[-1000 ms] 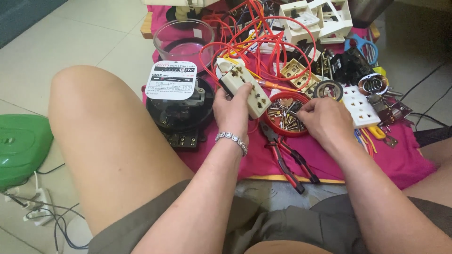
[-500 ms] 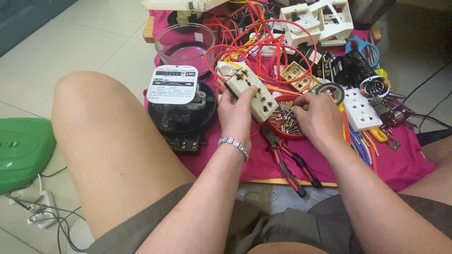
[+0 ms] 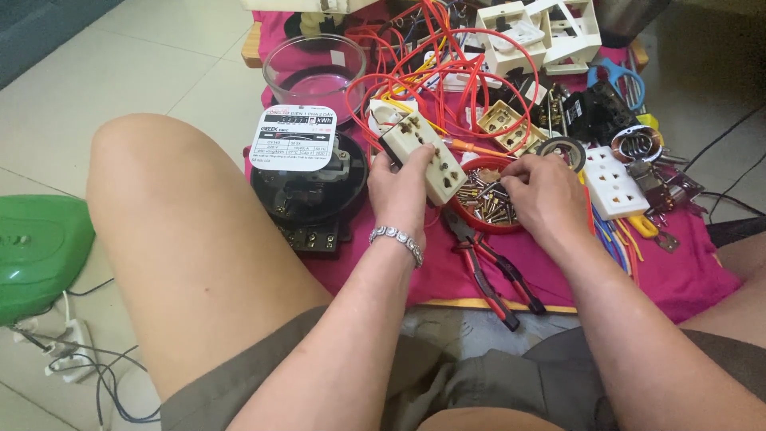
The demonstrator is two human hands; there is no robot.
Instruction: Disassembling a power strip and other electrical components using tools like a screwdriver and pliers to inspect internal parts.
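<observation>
My left hand (image 3: pixel 403 190) grips a cream multi-socket block (image 3: pixel 425 155) and holds it tilted above the pink cloth (image 3: pixel 447 275). A beaded bracelet (image 3: pixel 396 238) circles that wrist. My right hand (image 3: pixel 536 195) rests over a red round dish of screws (image 3: pixel 484 201), its fingertips down among the screws; whether they pinch one is hidden. Red-handled pliers (image 3: pixel 491 275) lie on the cloth just below both hands.
A black electricity meter with a white label (image 3: pixel 307 179) sits to the left beside my bare knee (image 3: pixel 171 207). Behind are a clear round cover (image 3: pixel 313 68), tangled red wires (image 3: pixel 431 56), white socket plates (image 3: pixel 613 182), blue scissors (image 3: pixel 618 80) and a green object (image 3: pixel 36 251) on the tiled floor.
Both hands stay over the same spot. The socket block has shifted slightly in my left hand, and my right hand's fingers have moved among the screws in the red dish.
</observation>
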